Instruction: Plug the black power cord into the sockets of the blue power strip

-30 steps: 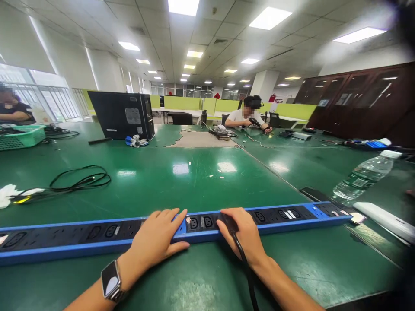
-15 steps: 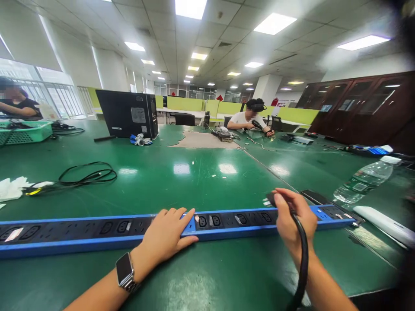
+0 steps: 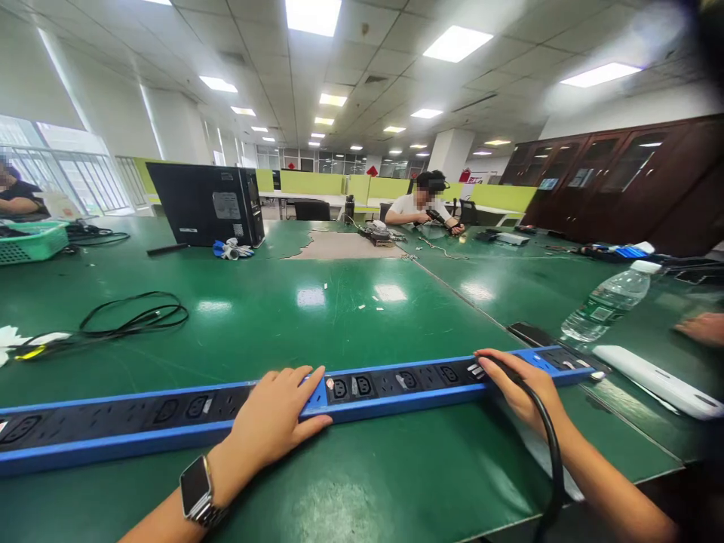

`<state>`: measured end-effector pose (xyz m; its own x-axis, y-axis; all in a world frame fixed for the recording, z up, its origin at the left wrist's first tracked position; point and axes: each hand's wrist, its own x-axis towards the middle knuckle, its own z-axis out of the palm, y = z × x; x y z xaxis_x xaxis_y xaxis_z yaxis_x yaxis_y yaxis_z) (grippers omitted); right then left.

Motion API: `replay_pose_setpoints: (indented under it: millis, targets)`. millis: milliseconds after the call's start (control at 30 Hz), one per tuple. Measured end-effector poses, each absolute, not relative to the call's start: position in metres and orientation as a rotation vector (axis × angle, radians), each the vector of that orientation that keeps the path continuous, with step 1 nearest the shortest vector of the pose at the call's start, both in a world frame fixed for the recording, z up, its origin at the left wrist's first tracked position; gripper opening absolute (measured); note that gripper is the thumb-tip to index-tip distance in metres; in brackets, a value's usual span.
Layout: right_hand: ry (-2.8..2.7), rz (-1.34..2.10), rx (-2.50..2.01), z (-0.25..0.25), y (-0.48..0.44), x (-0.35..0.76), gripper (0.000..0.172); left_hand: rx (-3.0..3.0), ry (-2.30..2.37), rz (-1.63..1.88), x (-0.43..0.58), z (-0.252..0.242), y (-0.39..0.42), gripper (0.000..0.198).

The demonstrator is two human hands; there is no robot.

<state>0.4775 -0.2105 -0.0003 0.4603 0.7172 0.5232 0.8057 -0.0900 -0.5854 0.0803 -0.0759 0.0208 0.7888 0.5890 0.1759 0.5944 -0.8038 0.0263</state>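
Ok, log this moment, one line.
left hand: on long blue-and-black power strip; right hand: gripping thick black cable; cable end: hidden

Smartwatch [image 3: 195,483] on a bare left forearm [image 3: 161,526]
Lower left of the frame, the watch shows a dark, rounded rectangular screen in a silver-toned case, with a metallic link band; the right forearm [image 3: 611,479], lower right, is bare too.

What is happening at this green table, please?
A person is working at a long power strip on the green table. The left hand rests across the strip, while the right hand grips a black cable near the strip's right end. The fingers hide whether it is plugged in. Another person sits opposite.
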Motion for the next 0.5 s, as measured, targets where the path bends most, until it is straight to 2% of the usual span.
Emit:
replay_pose_setpoints:
  millis: [233,400,500]
  targets:
    - [-1.627,-0.220,-1.682,-0.012,-0.203,0.483,0.030,-3.139,-0.948,-0.261,0.061,0.026,-0.067,0.084]
    - [-1.386,-0.226,-1.809,-0.022,-0.200,0.475,0.038,-3.145,-1.186,-0.151,0.016,0.032,-0.040,0.093]
    - [-1.234,-0.082,-1.838,-0.016,-0.198,0.473,0.042,-3.115,-1.327,-0.059,0.006,0.038,-0.033,0.086]
